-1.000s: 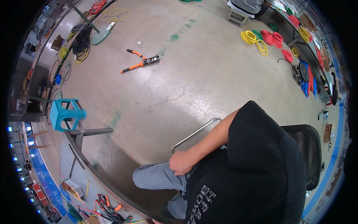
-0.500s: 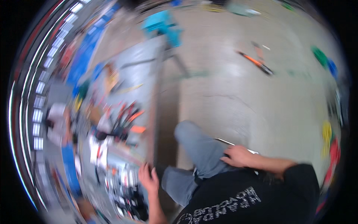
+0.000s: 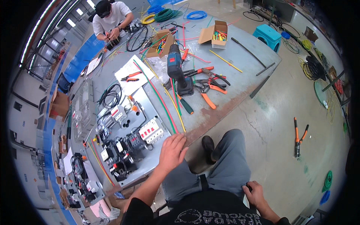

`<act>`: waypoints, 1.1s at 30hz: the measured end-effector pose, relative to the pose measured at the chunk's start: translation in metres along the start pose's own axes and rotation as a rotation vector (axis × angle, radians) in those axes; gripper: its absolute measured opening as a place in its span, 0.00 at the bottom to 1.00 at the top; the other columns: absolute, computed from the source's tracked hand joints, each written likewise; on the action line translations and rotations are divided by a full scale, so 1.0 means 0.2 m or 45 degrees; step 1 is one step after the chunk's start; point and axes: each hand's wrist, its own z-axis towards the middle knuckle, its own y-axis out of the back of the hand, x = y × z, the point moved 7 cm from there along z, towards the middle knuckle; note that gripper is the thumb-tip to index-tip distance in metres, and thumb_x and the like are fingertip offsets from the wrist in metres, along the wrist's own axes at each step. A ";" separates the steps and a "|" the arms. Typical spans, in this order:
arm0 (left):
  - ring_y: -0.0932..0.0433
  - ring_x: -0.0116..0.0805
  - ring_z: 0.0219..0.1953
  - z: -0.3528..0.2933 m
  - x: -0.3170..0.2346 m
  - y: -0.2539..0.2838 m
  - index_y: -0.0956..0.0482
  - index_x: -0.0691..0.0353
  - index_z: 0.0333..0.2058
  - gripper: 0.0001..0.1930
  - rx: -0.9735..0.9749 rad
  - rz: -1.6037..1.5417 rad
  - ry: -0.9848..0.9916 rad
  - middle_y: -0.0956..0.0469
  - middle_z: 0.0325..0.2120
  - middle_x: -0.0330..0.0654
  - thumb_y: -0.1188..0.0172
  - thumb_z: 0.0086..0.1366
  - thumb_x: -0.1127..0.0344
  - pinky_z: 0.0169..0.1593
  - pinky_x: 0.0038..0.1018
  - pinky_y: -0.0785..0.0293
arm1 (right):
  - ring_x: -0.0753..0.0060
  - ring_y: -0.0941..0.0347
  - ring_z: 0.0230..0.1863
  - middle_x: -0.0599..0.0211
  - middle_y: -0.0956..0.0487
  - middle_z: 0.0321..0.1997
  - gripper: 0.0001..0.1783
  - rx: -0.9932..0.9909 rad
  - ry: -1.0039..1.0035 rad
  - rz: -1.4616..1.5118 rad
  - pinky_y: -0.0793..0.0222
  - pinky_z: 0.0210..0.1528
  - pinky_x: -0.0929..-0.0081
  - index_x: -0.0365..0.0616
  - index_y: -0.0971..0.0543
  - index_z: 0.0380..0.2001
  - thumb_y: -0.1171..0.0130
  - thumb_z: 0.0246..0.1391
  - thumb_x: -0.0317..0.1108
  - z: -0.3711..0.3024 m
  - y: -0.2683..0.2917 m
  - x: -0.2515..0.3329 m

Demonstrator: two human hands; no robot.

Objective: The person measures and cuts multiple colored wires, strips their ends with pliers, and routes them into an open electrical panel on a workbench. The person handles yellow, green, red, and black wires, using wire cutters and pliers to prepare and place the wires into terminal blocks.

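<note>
My left hand (image 3: 173,150) lies flat on the table's near edge, fingers stretched and holding nothing. Just left of it is a grey metal plate (image 3: 150,109) fitted with electrical parts, among them a white circuit breaker (image 3: 151,131) with red switches and several black contactors (image 3: 131,140). Red, green and yellow wires (image 3: 165,108) run along the plate's right side, toward my fingers. My right hand (image 3: 255,193) is beside my right thigh with its fingers curled; whatever lies in them is hidden.
On the table stand a cordless drill (image 3: 175,65), pliers (image 3: 204,86), a screwdriver (image 3: 185,106) and small boxes of wires (image 3: 219,35). Across it a person (image 3: 112,22) works with both hands. An orange-handled cutter (image 3: 297,138) lies on the floor; a teal stool (image 3: 267,35) stands behind.
The view has swung left toward the table and sharpened from blur. My left hand stays at the table's edge; my right hand is now lower, beside the thigh.
</note>
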 end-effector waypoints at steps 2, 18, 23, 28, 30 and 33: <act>0.26 0.53 0.60 0.02 0.01 -0.01 0.21 0.65 0.53 0.24 0.038 -0.033 0.030 0.22 0.57 0.49 0.30 0.59 0.65 0.62 0.45 0.30 | 0.44 0.22 0.32 0.49 0.21 0.29 0.14 -0.001 -0.019 0.011 0.26 0.35 0.54 0.37 0.16 0.35 0.33 0.56 0.39 0.02 0.00 0.00; 0.27 0.49 0.63 0.06 0.10 0.09 0.20 0.62 0.56 0.24 0.197 -0.295 0.245 0.23 0.60 0.46 0.31 0.60 0.64 0.66 0.48 0.34 | 0.37 0.21 0.51 0.43 0.17 0.49 0.18 0.587 -0.557 -0.331 0.24 0.53 0.50 0.41 0.20 0.52 0.48 0.63 0.36 -0.01 -0.13 -0.20; 0.28 0.56 0.64 0.03 -0.01 0.25 0.26 0.64 0.62 0.27 0.393 -0.479 0.529 0.26 0.63 0.52 0.36 0.65 0.61 0.69 0.47 0.34 | 0.40 0.20 0.50 0.47 0.15 0.46 0.18 0.553 -0.493 -0.387 0.24 0.53 0.50 0.45 0.15 0.47 0.43 0.58 0.42 0.46 -0.14 -0.41; 0.21 0.55 0.55 0.03 0.05 0.52 0.24 0.61 0.60 0.25 0.543 -0.644 0.621 0.20 0.54 0.54 0.36 0.67 0.58 0.59 0.43 0.24 | 0.44 0.17 0.41 0.51 0.14 0.36 0.13 0.144 -0.336 -0.334 0.21 0.45 0.53 0.48 0.13 0.39 0.36 0.54 0.42 1.01 0.38 0.57; 0.18 0.55 0.50 0.01 0.09 0.62 0.22 0.60 0.58 0.23 0.538 -0.642 0.697 0.17 0.48 0.54 0.36 0.67 0.57 0.53 0.43 0.22 | 0.43 0.17 0.39 0.50 0.15 0.34 0.13 0.109 -0.244 -0.290 0.21 0.44 0.52 0.47 0.13 0.34 0.37 0.53 0.42 1.14 0.52 0.72; 0.16 0.54 0.45 -0.07 0.19 0.67 0.19 0.60 0.55 0.21 0.462 -0.675 0.855 0.16 0.44 0.52 0.35 0.67 0.56 0.49 0.43 0.21 | 0.47 0.17 0.37 0.53 0.14 0.33 0.15 0.075 -0.193 -0.242 0.21 0.42 0.56 0.45 0.12 0.35 0.35 0.54 0.45 1.34 0.65 0.85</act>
